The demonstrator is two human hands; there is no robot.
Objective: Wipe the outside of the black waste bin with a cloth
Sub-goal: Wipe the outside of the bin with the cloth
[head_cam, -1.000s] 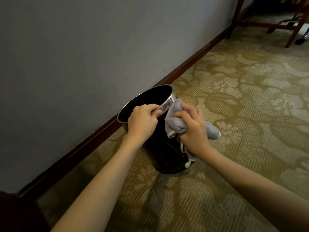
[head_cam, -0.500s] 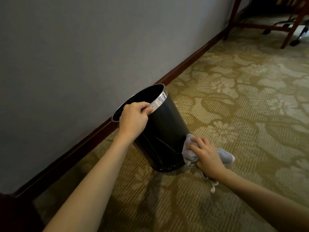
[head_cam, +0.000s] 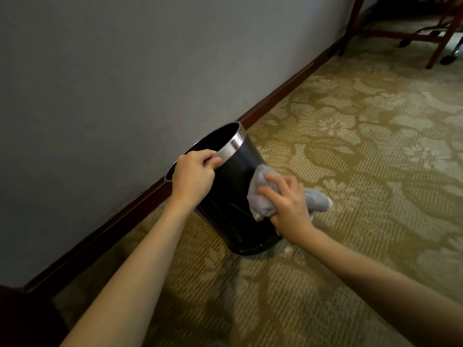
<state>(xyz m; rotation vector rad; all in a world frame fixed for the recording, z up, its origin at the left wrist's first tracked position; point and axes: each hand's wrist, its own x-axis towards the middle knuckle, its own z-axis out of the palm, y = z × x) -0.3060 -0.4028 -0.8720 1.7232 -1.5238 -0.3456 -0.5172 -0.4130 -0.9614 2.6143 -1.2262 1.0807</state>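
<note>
The black waste bin (head_cam: 235, 186) with a shiny metal rim stands on the carpet beside the wall, tilted toward the wall. My left hand (head_cam: 194, 176) grips its near rim, thumb outside and fingers over the edge. My right hand (head_cam: 288, 204) holds a bunched grey cloth (head_cam: 263, 194) pressed against the bin's right side, about halfway up. One end of the cloth sticks out to the right behind my hand.
A grey wall (head_cam: 125, 71) with a dark wooden skirting board (head_cam: 275, 96) runs along the left. Patterned olive carpet (head_cam: 363, 146) spreads to the right. Wooden furniture legs (head_cam: 441, 36) and chair castors stand at the far top right.
My right hand went from the rim down to the bin's base, then back up its side to mid-height with the cloth. The left hand has tilted the bin further toward the wall.
</note>
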